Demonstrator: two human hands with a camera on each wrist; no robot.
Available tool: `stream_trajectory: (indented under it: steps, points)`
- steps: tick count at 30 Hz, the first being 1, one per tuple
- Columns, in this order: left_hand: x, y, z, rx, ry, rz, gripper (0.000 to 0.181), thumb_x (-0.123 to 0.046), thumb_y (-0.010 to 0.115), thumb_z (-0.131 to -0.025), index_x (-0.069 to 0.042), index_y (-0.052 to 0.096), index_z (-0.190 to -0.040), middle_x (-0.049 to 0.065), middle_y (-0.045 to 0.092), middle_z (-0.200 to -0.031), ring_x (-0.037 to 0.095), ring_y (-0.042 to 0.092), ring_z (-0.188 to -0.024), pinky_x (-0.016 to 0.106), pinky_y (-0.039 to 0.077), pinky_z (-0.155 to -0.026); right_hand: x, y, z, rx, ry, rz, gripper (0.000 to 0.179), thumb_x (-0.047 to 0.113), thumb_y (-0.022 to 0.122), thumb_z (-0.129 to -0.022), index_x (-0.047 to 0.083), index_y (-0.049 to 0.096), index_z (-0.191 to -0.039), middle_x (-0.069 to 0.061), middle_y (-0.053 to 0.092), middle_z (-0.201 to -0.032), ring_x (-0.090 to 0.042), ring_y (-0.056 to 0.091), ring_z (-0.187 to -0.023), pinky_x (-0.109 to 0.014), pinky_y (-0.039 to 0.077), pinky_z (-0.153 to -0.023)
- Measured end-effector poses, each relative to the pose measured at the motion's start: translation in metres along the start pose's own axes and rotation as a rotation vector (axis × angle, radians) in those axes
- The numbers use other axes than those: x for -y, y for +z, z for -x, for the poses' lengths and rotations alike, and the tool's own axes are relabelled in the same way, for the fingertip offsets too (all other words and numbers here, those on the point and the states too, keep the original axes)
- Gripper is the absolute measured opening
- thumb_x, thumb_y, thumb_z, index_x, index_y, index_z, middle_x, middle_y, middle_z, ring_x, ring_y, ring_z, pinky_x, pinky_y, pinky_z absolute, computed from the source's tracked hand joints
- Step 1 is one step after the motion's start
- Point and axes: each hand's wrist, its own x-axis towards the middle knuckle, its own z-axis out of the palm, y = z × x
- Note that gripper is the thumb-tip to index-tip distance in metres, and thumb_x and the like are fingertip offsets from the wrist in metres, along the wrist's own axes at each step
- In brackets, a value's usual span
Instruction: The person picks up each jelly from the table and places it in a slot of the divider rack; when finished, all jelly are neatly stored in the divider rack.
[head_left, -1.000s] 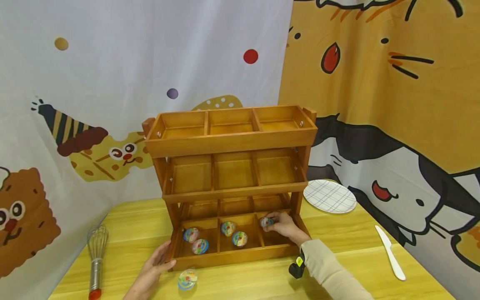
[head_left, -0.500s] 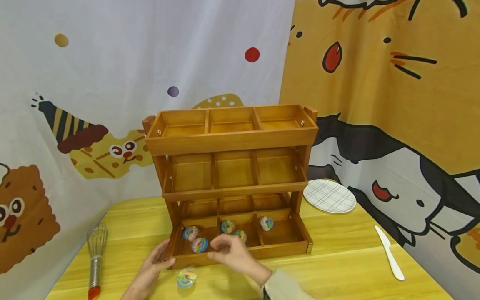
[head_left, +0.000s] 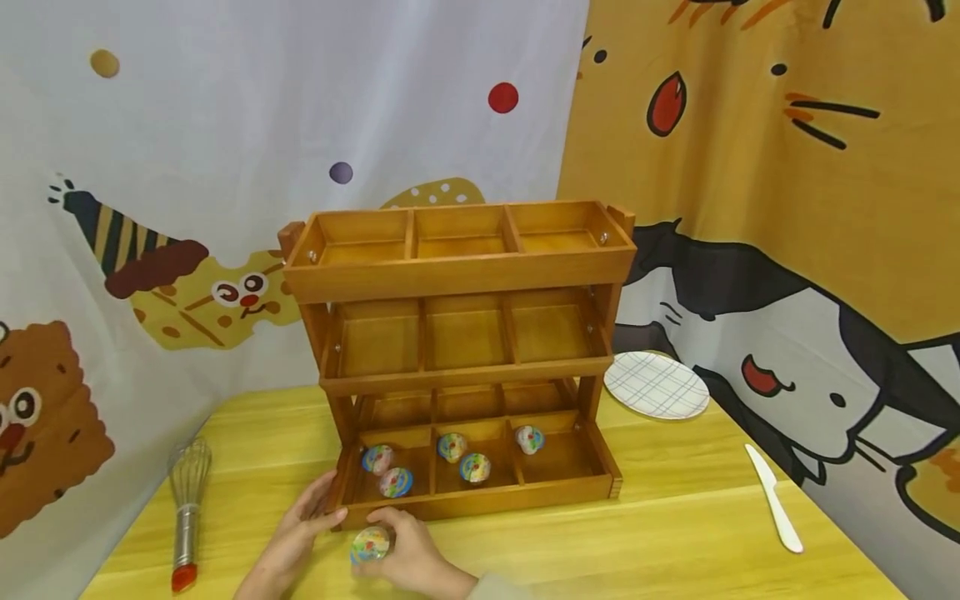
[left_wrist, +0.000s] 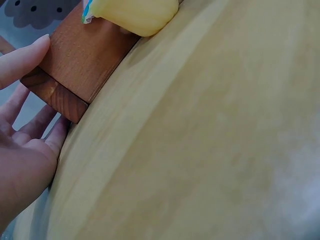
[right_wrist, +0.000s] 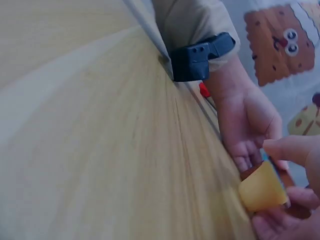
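Observation:
A three-tier wooden rack (head_left: 459, 279) with divided trays stands on the table. My left hand (head_left: 294, 525) holds the bottom tray's left front corner, thumb in front and fingers along the side; the left wrist view shows this hand (left_wrist: 25, 145) close up. In front of that corner my right hand (head_left: 411, 557) has its thumb and fingers around a yellow jelly cup (head_left: 371, 544) with a printed lid; its yellow side (right_wrist: 262, 189) shows in the right wrist view. The bottom tray bears two jelly cups (head_left: 395, 482) at left, two (head_left: 475, 468) in the middle and one (head_left: 529, 439) at right.
A whisk (head_left: 187, 512) with a red handle end lies at the left of the table (head_left: 660, 533). To the right are a checked oval plate (head_left: 656, 385) and a white knife (head_left: 775, 500). Printed curtains hang behind the rack.
My right hand has let go of a jelly cup in the bottom tray's right compartment and moved left to the cup on the table. My left hand has stayed at the rack's corner.

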Motion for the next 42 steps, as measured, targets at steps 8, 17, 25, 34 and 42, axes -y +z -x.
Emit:
stream_trajectory:
  steps: [8,17,25,34,42]
  points:
    - [-0.005,0.002,0.001,-0.016,-0.021,-0.015,0.07,-0.018,0.056,-0.085,-0.015,0.014,-0.14,0.018,-0.004,-0.15,0.043,-0.008,-0.134,0.066,0.002,-0.102,-0.004,0.003,-0.004,0.036,-0.006,-0.128,0.047,0.017,0.073,-0.07,0.007,0.055,-0.112,0.007,0.058,-0.096,0.004,0.05,-0.074,-0.015,0.049,-0.068]
    - [-0.004,0.001,0.0,-0.031,-0.038,-0.015,0.072,-0.018,0.058,-0.084,-0.013,0.014,-0.14,0.018,-0.001,-0.149,0.043,-0.004,-0.134,0.065,0.003,-0.103,-0.012,-0.019,0.007,-0.006,-0.099,-0.095,0.049,0.023,0.074,-0.07,0.007,0.057,-0.114,0.006,0.063,-0.103,0.005,0.051,-0.079,-0.013,0.047,-0.07]
    - [-0.002,0.0,-0.001,-0.031,-0.061,-0.007,0.073,-0.018,0.058,-0.084,-0.013,0.013,-0.14,0.016,-0.001,-0.15,0.043,-0.005,-0.134,0.064,0.003,-0.103,-0.021,-0.123,0.028,-0.183,-0.139,-0.089,0.053,0.022,0.073,-0.071,0.005,0.055,-0.117,-0.01,0.064,-0.103,-0.007,0.058,-0.082,-0.018,0.049,-0.07]
    - [-0.003,-0.002,-0.001,-0.035,-0.051,-0.012,0.073,-0.019,0.059,-0.083,-0.014,0.014,-0.14,0.016,0.0,-0.15,0.042,-0.004,-0.135,0.063,0.003,-0.104,-0.065,-0.222,0.03,-0.43,0.157,0.191,0.049,0.018,0.08,-0.062,0.005,0.061,-0.106,-0.009,0.064,-0.096,-0.017,0.058,-0.081,-0.026,0.048,-0.062]
    - [-0.003,-0.001,0.001,-0.034,-0.037,-0.023,0.072,-0.02,0.059,-0.083,-0.015,0.015,-0.14,0.016,0.0,-0.15,0.042,-0.003,-0.135,0.063,0.004,-0.104,-0.081,-0.23,0.025,-0.302,0.214,0.359,0.042,0.013,0.078,-0.063,0.005,0.063,-0.102,-0.009,0.065,-0.101,-0.027,0.059,-0.094,-0.038,0.051,-0.075]
